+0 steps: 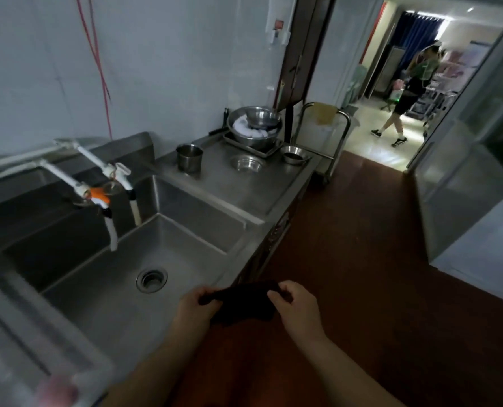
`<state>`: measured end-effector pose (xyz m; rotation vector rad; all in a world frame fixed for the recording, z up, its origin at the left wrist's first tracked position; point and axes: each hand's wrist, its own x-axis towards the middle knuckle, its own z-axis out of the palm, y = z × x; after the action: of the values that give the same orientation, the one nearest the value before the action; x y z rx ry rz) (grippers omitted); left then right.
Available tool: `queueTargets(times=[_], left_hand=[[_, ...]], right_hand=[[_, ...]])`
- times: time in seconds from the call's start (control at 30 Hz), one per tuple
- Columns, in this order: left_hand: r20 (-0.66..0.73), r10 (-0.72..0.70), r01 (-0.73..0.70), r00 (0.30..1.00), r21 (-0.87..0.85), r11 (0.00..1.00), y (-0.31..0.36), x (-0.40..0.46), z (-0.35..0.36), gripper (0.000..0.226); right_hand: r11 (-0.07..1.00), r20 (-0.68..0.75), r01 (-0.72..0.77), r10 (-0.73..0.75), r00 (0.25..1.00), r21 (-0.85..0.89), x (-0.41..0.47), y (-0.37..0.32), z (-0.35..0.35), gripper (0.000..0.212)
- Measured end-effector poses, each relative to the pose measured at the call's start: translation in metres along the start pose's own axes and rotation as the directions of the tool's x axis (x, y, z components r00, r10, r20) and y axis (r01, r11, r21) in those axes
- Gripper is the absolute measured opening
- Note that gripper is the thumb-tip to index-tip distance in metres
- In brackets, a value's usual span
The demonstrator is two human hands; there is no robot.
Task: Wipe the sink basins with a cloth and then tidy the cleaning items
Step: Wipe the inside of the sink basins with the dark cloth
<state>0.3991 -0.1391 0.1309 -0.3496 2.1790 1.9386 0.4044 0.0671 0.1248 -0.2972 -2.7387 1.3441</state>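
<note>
At the far left, a blurred steel basin (18, 327) sat in the near corner, with white pipes (24, 160) running along the wall above it. Next came the taps (109, 186), two white spouts with an orange fitting between them, hanging over the sink basin (185, 230), whose round drain (152, 279) lay in the middle of its floor. Above them a red cord (97, 63) hung down the pale wall. In front of the sink's near rim, the left hand (194, 309) gripped one end of a dark cloth (241, 304), its fingers curled round the bunched edge. The cloth stretched between both hands, held in the air just beside the sink's front edge and above the reddish floor (362, 259). The right hand (297, 309) pinched the other end, fingers (276, 296) folded over the fabric. Farther back, on the steel surface (244, 192) to the right of the basin, stood a small metal pot (189, 158), a shallow bowl (246, 163), and a second bowl (294, 154) near the edge. Behind them a tray (271, 148) carried a large steel bowl (254, 124) holding white cloths and a smaller bowl. A metal trolley (332, 136) stood just beside the end of the surface, and through the open doorway at the right a person (409, 92) was walking in a brighter room.
</note>
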Motion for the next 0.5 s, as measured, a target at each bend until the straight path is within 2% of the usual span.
queueTargets(times=[0.07,0.3,0.5], left_hand=[[-0.015,0.032,-0.031,0.999,0.052,0.998,0.017,0.043,0.005,0.022],[-0.061,0.066,-0.055,0.996,0.165,0.985,0.058,0.146,0.036,0.005],[-0.096,0.024,-0.002,0.995,0.221,0.975,0.063,0.225,0.072,0.004]], right_hand=[[1.000,-0.002,-0.005,0.005,1.000,0.029,0.045,-0.007,-0.002,0.006],[0.976,0.046,-0.098,0.091,0.995,0.196,0.170,-0.017,-0.009,0.005],[0.976,0.176,-0.106,0.072,0.982,0.191,0.282,0.000,-0.009,0.011]])
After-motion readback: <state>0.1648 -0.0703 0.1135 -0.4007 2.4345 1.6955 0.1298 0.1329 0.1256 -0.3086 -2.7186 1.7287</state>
